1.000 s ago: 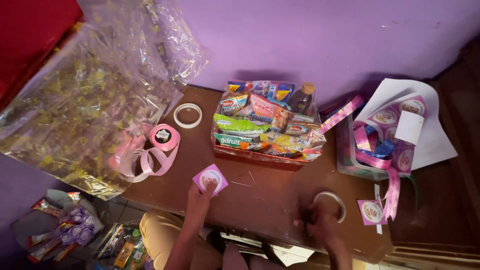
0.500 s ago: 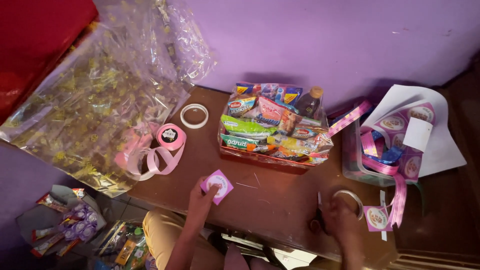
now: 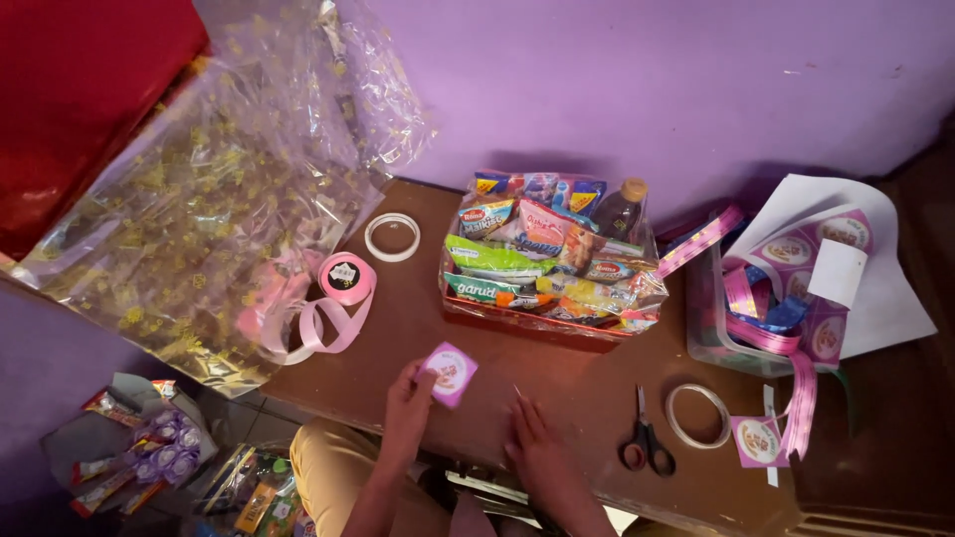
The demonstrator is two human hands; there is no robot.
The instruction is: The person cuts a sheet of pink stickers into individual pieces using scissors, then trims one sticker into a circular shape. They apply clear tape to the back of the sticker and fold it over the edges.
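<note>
Purple card: small square sticker card (image 3: 450, 373), white round centre, pinched at its lower-left edge by the left hand (image 3: 406, 406); held just above the front part of the worktop (image 3: 418, 298), in front of the snack hamper.
Head view, left fingers: pressed together on the card, thumb side hidden.
Head view, right hand (image 3: 532, 438): flat on the worktop near its front edge, fingers (image 3: 524, 413) spread a little, holding nothing; seems a thin strip or backing under the fingertips, too small to tell.
Snack hamper (image 3: 547, 259): red tray packed with bright packets and a dark bottle, mid-worktop, just behind the card.
Scissors (image 3: 645, 443): black handles, lying closed, right of the right hand, apart from it.
Tape roll (image 3: 698, 415): clear, flat, just beside the scissors.
Pink ribbon spool (image 3: 345, 278): left of hamper, loose tail.
Step, my read: card being readied for sticking.
Next move needs: steady pinch, card kept flat, free hand to peel or press.
</note>
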